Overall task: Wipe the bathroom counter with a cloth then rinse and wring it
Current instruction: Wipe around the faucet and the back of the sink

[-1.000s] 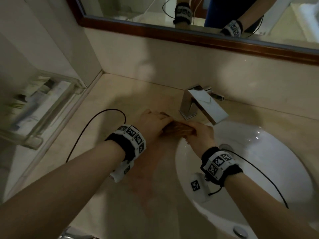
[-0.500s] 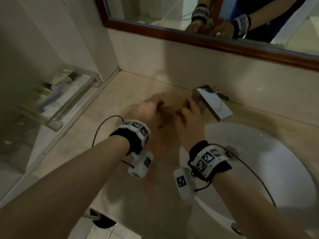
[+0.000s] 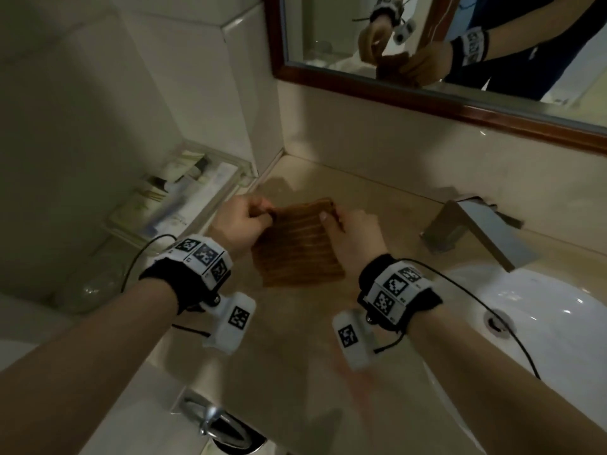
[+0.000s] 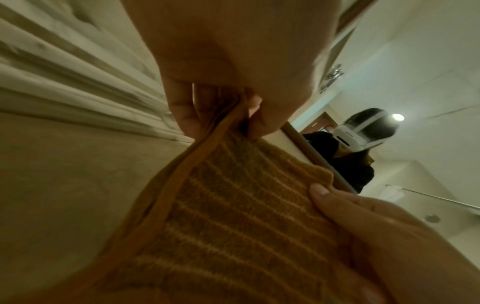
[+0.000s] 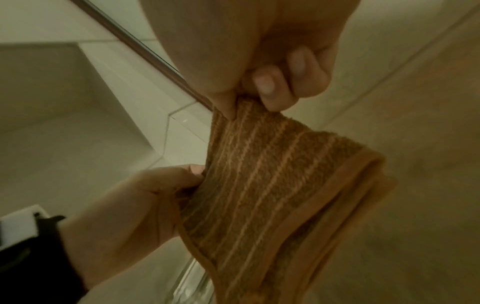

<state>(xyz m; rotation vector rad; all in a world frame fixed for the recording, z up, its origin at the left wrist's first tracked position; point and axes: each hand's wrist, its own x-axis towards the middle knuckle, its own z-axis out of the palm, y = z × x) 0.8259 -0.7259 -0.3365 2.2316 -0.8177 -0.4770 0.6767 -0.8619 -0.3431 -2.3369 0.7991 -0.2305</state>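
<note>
A brown striped cloth [image 3: 297, 244] hangs spread out above the beige counter [image 3: 295, 339], left of the tap. My left hand [image 3: 243, 218] pinches its upper left corner and my right hand [image 3: 348, 224] pinches its upper right corner. In the left wrist view the cloth [image 4: 233, 216] stretches from my left hand [image 4: 221, 115] to the right hand's thumb [image 4: 322, 193]. In the right wrist view my right hand [image 5: 249, 100] grips the cloth [image 5: 259, 174] between thumb and fingers, and the left hand [image 5: 155, 185] holds the other corner.
A chrome tap [image 3: 476, 231] stands at the back of the white basin [image 3: 542, 323] on the right. A clear tray [image 3: 184, 198] with toiletries sits on a ledge at the left. A wood-framed mirror [image 3: 427, 93] hangs above. A glass [image 3: 95, 284] stands lower left.
Both hands moved left from the basin's edge to above the counter. The cloth, bunched between them before, is now pulled open and held by two corners.
</note>
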